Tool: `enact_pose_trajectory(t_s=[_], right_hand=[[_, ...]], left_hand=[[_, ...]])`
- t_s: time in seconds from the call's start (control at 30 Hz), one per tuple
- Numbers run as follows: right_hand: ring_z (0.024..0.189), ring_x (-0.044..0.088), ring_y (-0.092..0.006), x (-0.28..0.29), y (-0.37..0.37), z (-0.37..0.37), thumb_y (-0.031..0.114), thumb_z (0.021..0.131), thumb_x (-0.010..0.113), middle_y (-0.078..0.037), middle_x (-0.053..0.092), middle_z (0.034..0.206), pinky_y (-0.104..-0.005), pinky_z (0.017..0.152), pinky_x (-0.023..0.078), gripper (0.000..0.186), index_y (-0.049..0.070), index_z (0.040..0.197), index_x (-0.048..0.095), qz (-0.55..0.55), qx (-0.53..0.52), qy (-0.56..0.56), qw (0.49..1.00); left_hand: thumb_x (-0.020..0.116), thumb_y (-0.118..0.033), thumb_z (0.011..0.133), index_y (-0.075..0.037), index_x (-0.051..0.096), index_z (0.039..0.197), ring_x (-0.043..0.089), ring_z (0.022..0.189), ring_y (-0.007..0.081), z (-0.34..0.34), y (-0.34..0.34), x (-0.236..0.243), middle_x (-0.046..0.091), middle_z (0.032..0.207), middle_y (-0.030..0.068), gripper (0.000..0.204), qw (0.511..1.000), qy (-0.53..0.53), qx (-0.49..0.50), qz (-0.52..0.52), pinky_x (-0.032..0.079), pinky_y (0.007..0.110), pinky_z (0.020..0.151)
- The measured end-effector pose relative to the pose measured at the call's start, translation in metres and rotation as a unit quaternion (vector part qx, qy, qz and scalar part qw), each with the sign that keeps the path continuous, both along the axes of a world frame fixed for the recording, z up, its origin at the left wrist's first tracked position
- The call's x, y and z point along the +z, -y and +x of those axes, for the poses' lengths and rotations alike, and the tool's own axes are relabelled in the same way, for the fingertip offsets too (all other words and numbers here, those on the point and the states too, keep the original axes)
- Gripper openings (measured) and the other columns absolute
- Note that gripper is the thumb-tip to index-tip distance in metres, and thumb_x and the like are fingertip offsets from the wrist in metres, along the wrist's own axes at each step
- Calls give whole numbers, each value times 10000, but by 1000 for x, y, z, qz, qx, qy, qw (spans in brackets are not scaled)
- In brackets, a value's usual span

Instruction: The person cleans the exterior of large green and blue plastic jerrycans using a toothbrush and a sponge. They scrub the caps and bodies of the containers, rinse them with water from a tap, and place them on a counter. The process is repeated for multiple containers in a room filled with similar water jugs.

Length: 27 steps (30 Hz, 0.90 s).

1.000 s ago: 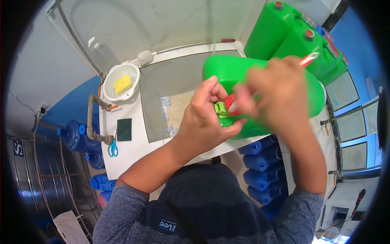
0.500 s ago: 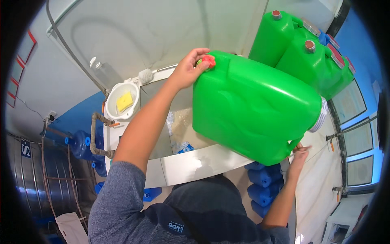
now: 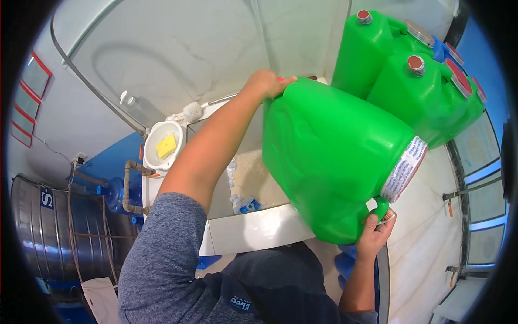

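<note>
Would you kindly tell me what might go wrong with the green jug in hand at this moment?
The green jug reaches past the counter's front edge in this view, so if the right hand lost the handle, it might drop. The left hand is at a smooth far corner, where its hold could slip. The white-banded mouth might also bump the nearest standing jug.

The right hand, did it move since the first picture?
Yes. Against the white front ledge, the right hand has come closer to the person, from over the held green jug to its handle.
</note>
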State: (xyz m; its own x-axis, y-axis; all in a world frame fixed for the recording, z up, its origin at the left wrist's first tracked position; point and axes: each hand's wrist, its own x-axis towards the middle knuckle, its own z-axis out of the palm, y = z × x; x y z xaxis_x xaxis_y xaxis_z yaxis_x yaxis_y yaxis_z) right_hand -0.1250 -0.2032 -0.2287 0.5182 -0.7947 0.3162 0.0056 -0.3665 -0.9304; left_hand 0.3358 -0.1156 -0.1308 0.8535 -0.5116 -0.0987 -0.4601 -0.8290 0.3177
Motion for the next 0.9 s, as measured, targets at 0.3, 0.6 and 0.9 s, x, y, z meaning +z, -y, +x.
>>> enact_pose_trajectory(t_s=[0.3,0.6,0.9], right_hand=[[782,511,-108,6,18,14,450,939,712,-18,540,918,-260,710,435,579,10,1253,506,-81,24,-8,996],[965,591,-186,38,19,13,293,947,674,-91,632,1053,-330,863,467,481,-31,1285,562,-9,86,-46,995],[836,715,-371,30,14,201,459,964,624,-203,735,965,-433,758,543,461,106,1254,689,-78,224,-198,951]], left_hand=[[667,-549,904,5,647,1199,675,1012,317,12,-30,-17,692,1130,226,628,985,33,-148,-81,521,414,887],[465,-370,1049,-59,529,1434,650,1070,212,10,-29,-29,674,1218,129,500,890,-289,-27,-352,498,386,982],[406,-467,1035,-75,469,1488,542,1284,352,-18,-11,-36,540,1446,190,602,947,-198,-43,-250,409,462,1101]])
